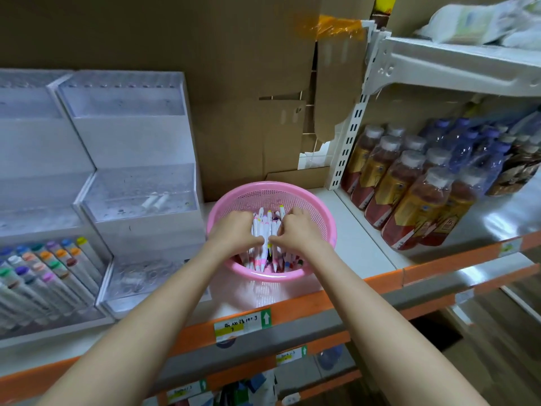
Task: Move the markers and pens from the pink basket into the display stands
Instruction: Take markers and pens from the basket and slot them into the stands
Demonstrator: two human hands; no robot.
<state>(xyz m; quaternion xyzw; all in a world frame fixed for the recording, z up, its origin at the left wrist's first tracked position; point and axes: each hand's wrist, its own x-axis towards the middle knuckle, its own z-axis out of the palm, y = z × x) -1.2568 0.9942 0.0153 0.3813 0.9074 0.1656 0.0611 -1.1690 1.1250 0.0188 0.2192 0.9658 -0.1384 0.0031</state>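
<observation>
A round pink basket (pixel 319 209) stands on the white shelf and holds several white markers (pixel 267 230) with coloured caps. Both my hands reach into it. My left hand (pixel 234 231) curls round the left side of the marker bunch. From the right, my right hand (pixel 295 230) grips the same bunch with curled fingers. Left of the basket stand two tiered clear display stands. The nearer stand (pixel 137 194) has two white markers lying on its middle tier. The far-left stand (pixel 38 159) carries several markers with coloured caps in its lowest tier.
Brown cardboard (pixel 234 112) lines the back of the shelf. To the right, a white upright divides off a shelf of bottled drinks (pixel 409 194). An orange shelf edge with a price label (pixel 243 323) runs along the front.
</observation>
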